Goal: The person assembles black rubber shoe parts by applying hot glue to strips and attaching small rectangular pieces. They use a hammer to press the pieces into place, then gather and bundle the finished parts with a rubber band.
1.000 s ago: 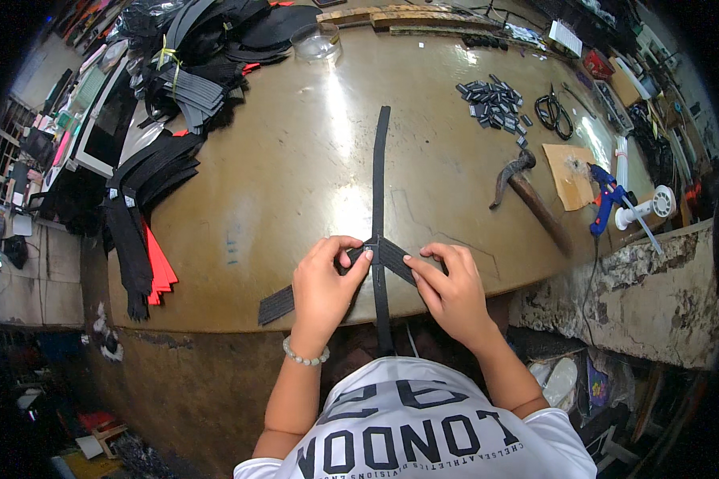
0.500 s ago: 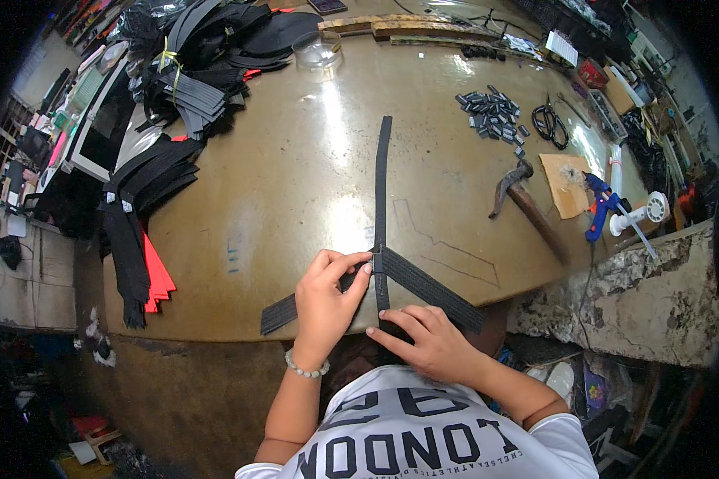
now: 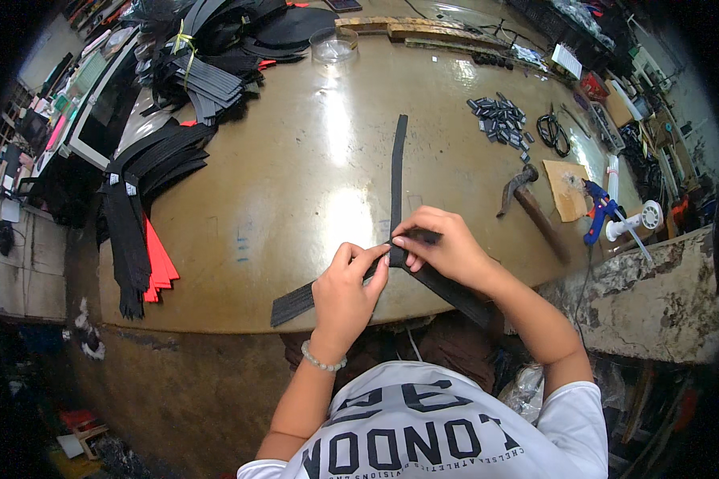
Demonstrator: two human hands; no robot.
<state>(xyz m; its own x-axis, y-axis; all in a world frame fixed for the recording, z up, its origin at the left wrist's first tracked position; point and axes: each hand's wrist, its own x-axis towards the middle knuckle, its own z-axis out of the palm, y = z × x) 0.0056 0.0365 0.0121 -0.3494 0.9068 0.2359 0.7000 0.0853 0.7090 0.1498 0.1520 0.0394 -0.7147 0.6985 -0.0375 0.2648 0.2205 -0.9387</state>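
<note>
i judge we're mid-joining: left hand (image 3: 345, 294) and right hand (image 3: 447, 249) fingers pinch the crossing of long black fabric straps (image 3: 396, 180) at the surface's near edge; next needs firm pressing.

Screen (image 3: 104, 104): flat, dark, white-framed, lying tilted at the bench's far left edge beside stacked black strips. Labels (image 3: 113, 179): small white tags on the black strip bundles (image 3: 132, 231) at the left.
</note>
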